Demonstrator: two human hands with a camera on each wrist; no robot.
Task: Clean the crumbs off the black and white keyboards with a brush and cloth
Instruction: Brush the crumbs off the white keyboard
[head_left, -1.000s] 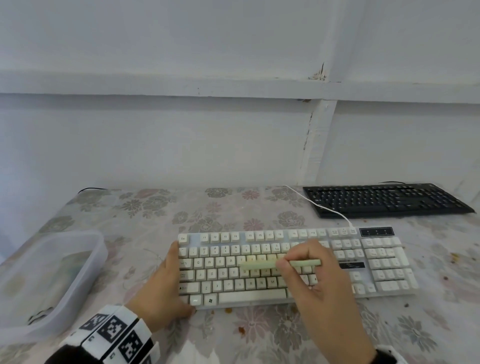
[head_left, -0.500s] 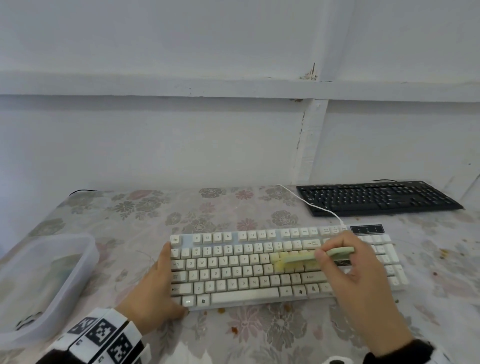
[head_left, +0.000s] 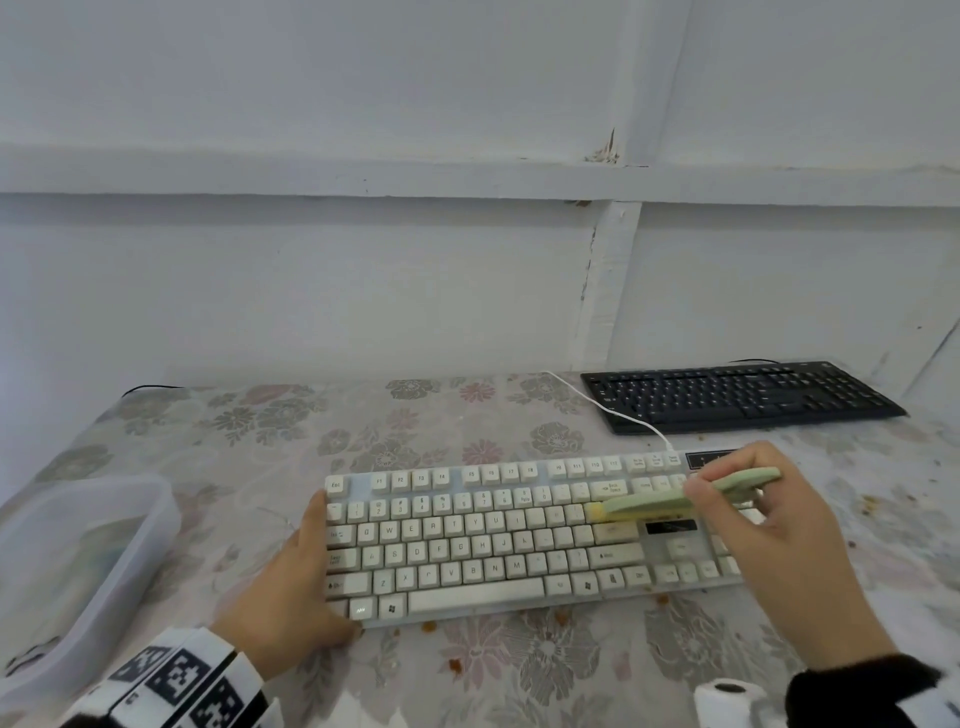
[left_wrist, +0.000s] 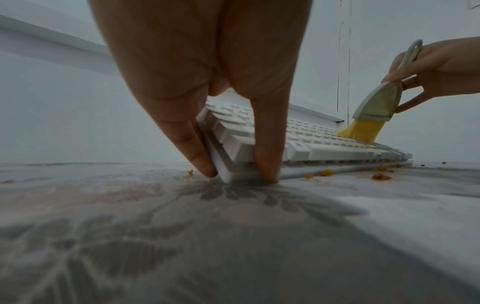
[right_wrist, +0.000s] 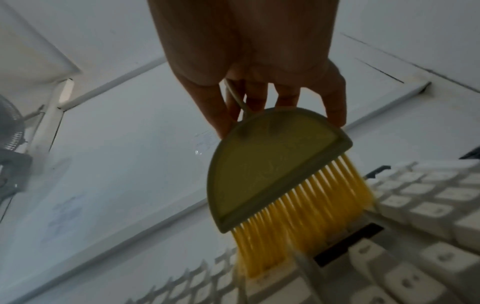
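The left hand (head_left: 291, 587) clamps the white plastic keyboard's (head_left: 467, 545) nine-o'clock corner at table centre; the right hand (head_left: 774, 540) pinches the green yellow-bristled brush (head_left: 670, 500). Best sweep lightly toward three o'clock, bristles between keys.

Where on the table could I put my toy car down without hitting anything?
The flowered tablecloth behind the white keyboard, between the plastic tub and the black keyboard, looks bare. It's crowded near the front: the left hand, the right hand with the brush, and orange crumbs.
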